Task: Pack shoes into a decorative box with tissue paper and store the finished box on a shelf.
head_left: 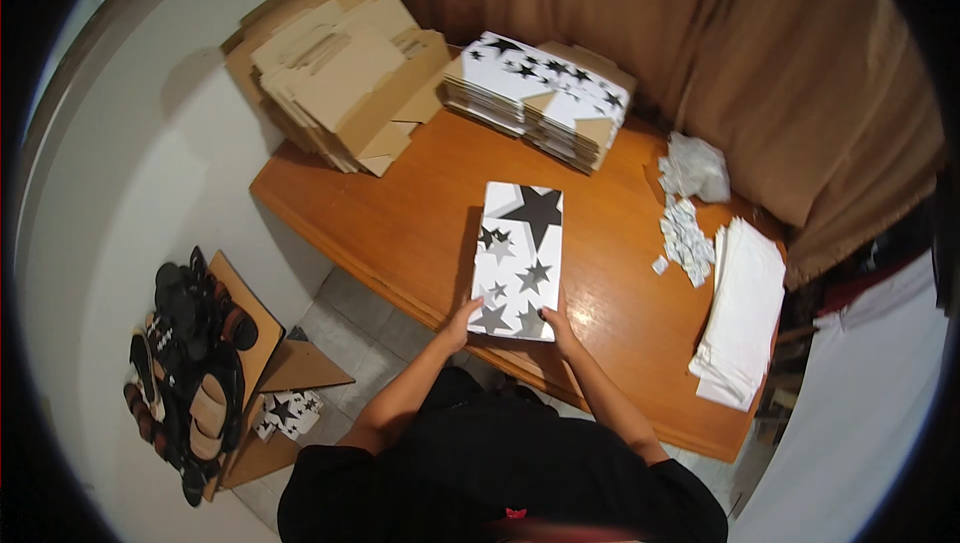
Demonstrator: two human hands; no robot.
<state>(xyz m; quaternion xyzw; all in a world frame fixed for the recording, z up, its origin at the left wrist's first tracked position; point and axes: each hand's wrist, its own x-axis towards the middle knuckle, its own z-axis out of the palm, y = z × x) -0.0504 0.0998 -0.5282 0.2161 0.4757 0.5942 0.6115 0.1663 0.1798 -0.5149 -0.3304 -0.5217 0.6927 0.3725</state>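
A white shoe box (518,253) printed with black and grey stars is in front of me, over the near edge of the wooden table (400,233). Its lid side faces up and looks closed. My left hand (461,324) grips its near left corner, thumb on top. At the near right corner my right hand (560,329) holds it the same way, thumb on the upper face. The fingers under the box are hidden.
Flattened brown cardboard (340,63) leans at the back left. Beside it lies a stack of folded star-printed boxes (540,93). On the right are a clear plastic bag (695,168), small packets (685,241) and white paper sheets (742,308). Sandals (195,373) sit on cardboard at lower left.
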